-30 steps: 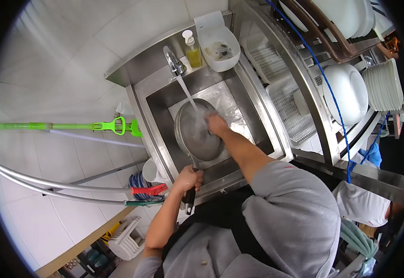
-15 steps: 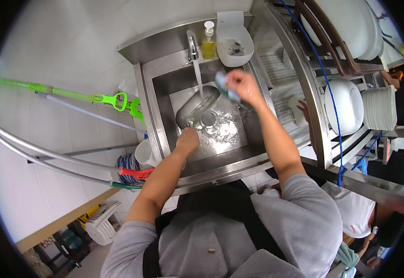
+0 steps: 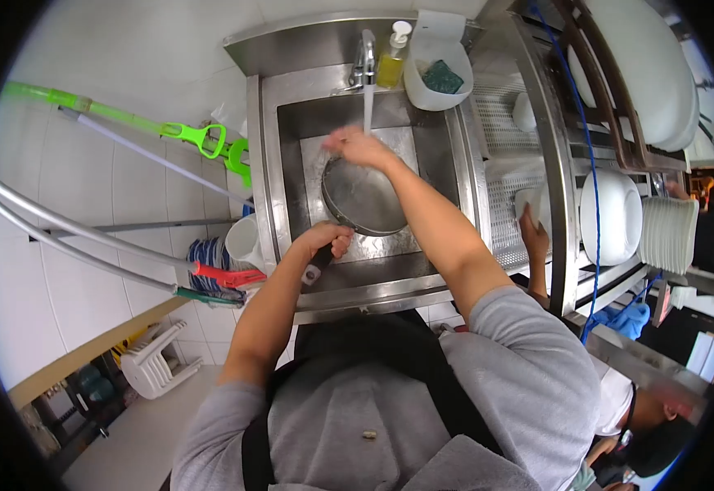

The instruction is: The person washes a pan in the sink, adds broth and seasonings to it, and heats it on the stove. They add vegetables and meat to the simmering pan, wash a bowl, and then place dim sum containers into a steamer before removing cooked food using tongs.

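The round grey metal pan with a black handle is inside the rectangular steel sink, to the far right of the left grip, which is closed around this handle. Its long axis runs obliquely, the handle pointing near left. The right grip is blurred over the pan's far edge; I cannot tell if it is open.

Right hand blurred, pan partly hidden behind right hand and forearm, pan handle partly covered by left hand
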A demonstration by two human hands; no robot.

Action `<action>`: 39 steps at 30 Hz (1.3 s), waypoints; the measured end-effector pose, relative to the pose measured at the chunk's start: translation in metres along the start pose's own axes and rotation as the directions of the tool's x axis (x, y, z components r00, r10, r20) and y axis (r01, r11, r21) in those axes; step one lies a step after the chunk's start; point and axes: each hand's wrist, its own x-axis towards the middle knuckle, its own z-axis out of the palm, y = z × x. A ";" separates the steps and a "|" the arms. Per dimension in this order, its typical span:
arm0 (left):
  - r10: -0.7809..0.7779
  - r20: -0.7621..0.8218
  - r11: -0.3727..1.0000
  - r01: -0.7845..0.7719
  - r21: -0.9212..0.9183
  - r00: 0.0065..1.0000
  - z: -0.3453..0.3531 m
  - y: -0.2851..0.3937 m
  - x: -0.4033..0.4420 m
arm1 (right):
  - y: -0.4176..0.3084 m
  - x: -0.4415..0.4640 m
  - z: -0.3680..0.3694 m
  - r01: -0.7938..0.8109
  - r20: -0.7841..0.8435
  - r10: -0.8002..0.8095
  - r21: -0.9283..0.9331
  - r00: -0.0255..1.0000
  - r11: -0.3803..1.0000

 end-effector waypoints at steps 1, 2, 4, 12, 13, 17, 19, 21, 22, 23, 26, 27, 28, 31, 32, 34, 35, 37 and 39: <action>0.061 0.024 0.997 -0.062 0.043 0.998 0.001 -0.013 -0.007 | 0.009 0.013 0.004 -0.077 -0.187 0.107 0.158 0.977 0.984; 0.065 0.020 0.998 -0.066 0.024 0.998 0.004 -0.022 -0.015 | 0.004 0.014 0.006 -0.081 -0.168 0.108 0.159 0.980 0.984; 0.207 -0.047 0.978 -0.207 0.010 0.977 0.019 -0.037 -0.031 | -0.023 0.008 -0.005 0.002 -0.031 0.004 0.180 1.000 0.984; 0.304 -0.098 0.950 -0.309 -0.042 0.948 0.047 -0.064 -0.049 | -0.039 0.000 -0.027 -0.012 0.075 -0.005 0.229 0.997 0.973; 0.338 -0.107 0.939 -0.342 -0.024 0.935 0.052 -0.065 -0.052 | -0.037 -0.002 -0.028 -0.116 0.366 0.042 0.181 0.930 0.977; 0.445 -0.301 0.895 -0.409 0.178 0.843 0.076 -0.081 -0.055 | -0.058 -0.002 -0.068 -0.385 0.506 0.668 -0.557 0.545 0.736; 0.489 -0.397 0.848 -0.317 0.424 0.776 0.092 -0.090 -0.063 | 0.002 0.042 -0.100 0.094 0.393 0.205 -0.620 0.897 0.779; 0.761 -0.381 0.461 -0.023 0.887 0.525 0.090 -0.109 -0.067 | -0.027 0.037 -0.114 -0.274 -0.023 0.276 0.045 0.961 0.961; 0.766 -0.396 0.470 -0.021 0.882 0.507 0.082 -0.123 -0.070 | -0.023 0.047 -0.111 -0.160 -0.171 0.155 -0.012 0.973 0.987; 0.775 -0.448 0.470 0.066 0.880 0.446 0.083 -0.133 -0.079 | -0.015 0.053 -0.111 -0.078 -0.108 0.061 -0.160 0.992 0.984; 0.715 -0.599 0.551 0.239 0.800 0.361 0.108 -0.140 -0.122 | -0.015 0.066 -0.115 -0.049 0.076 0.088 -0.411 0.993 0.910; 0.719 -0.604 0.534 0.282 0.797 0.345 0.106 -0.149 -0.134 | -0.016 0.071 -0.117 -0.115 0.142 0.219 -0.524 0.965 0.844; 0.721 -0.609 0.519 0.324 0.791 0.330 0.102 -0.160 -0.144 | -0.017 0.076 -0.117 -0.143 0.122 0.235 -0.509 0.964 0.849; 0.878 -0.463 0.379 0.415 0.827 0.120 0.078 -0.197 -0.167 | 0.007 0.083 -0.131 -0.117 0.259 0.192 -0.278 0.947 0.953; 0.937 -0.348 0.307 0.459 0.834 0.005 0.070 -0.209 -0.175 | -0.005 0.066 -0.126 -0.138 0.137 0.159 -0.150 0.978 0.979; 0.950 -0.287 0.308 0.519 0.797 -0.123 0.053 -0.229 -0.198 | -0.002 0.054 -0.128 -0.181 0.076 0.184 -0.038 0.980 0.983; 0.954 -0.249 0.301 0.543 0.784 -0.169 0.044 -0.239 -0.213 | -0.013 0.035 -0.123 -0.220 0.058 0.218 0.041 0.974 0.975; 0.934 -0.249 0.353 0.565 0.746 -0.255 0.021 -0.268 -0.240 | -0.015 0.018 -0.101 -0.244 -0.136 0.286 0.262 0.948 0.934; 0.923 -0.201 0.373 0.630 0.681 -0.329 -0.004 -0.303 -0.263 | 0.019 0.008 -0.093 -0.098 -0.296 0.227 0.395 0.928 0.913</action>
